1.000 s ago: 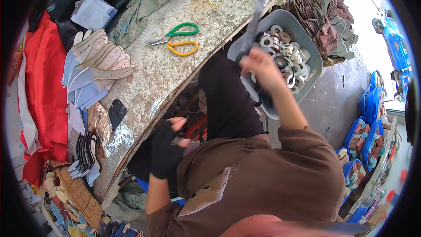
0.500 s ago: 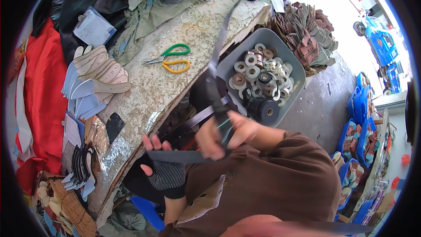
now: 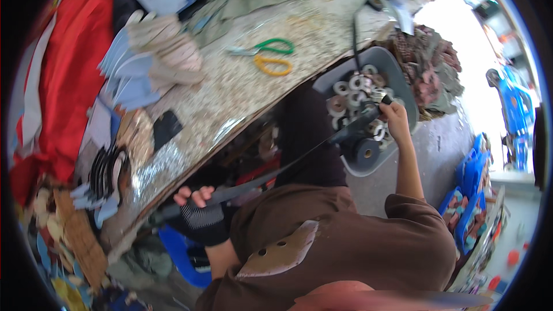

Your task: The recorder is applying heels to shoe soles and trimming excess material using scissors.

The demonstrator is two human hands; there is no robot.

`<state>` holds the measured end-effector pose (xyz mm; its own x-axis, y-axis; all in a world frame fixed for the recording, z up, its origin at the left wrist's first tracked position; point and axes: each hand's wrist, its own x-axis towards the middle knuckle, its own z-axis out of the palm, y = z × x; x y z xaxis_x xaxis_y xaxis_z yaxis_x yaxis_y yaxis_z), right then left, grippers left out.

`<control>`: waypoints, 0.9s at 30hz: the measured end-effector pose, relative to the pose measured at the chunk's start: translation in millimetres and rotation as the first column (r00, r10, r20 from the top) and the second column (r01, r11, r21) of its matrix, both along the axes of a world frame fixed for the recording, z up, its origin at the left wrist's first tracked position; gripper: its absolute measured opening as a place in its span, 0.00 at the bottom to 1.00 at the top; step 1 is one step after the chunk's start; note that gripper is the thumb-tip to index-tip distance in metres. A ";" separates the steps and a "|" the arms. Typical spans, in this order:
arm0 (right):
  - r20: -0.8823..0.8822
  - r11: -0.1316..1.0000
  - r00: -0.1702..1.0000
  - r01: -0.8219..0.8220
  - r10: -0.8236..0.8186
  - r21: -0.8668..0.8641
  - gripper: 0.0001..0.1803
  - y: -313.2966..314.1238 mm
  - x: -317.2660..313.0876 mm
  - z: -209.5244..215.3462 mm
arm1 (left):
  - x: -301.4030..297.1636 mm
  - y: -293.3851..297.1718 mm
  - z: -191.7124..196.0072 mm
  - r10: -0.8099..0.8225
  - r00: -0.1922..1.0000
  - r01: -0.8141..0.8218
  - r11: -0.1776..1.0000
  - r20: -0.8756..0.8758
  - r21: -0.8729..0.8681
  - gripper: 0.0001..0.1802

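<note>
You held a long dark strap (image 3: 276, 174) stretched taut between your 2 hands. Your left hand (image 3: 196, 204), wrapped in a dark fingerless glove, was closed around the strap's lower end just below the edge of the speckled table (image 3: 230, 98), the bare fingertips (image 3: 193, 194) curled over it. Your right hand (image 3: 396, 116) was raised out to the right with its fingers pinched shut on the strap's upper end, right over the grey tray (image 3: 397, 80). That tray sat beside the table's far edge and was filled with rolls of tape or webbing (image 3: 345, 95); a larger dark roll (image 3: 366, 152) lay at its near end. From your right hand the strap ran on upward past the tray.

On the table lay 2 pairs of scissors, a green-handled pair (image 3: 266, 47) and a yellow-handled pair (image 3: 273, 67), just beside each other. Further left sat a stack of pale cut shapes (image 3: 152, 57), and red cloth (image 3: 66, 75) hung past it.
</note>
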<state>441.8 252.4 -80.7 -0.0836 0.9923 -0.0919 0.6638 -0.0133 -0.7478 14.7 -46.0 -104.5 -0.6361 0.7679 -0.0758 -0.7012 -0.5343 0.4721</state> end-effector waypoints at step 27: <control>-0.542 0.556 0.507 -0.827 0.670 -0.085 0.22 -124.2 -295.0 -34.5 | 35.0 58.1 -15.4 -0.682 0.038 -0.472 0.632 -0.731 -0.615 0.12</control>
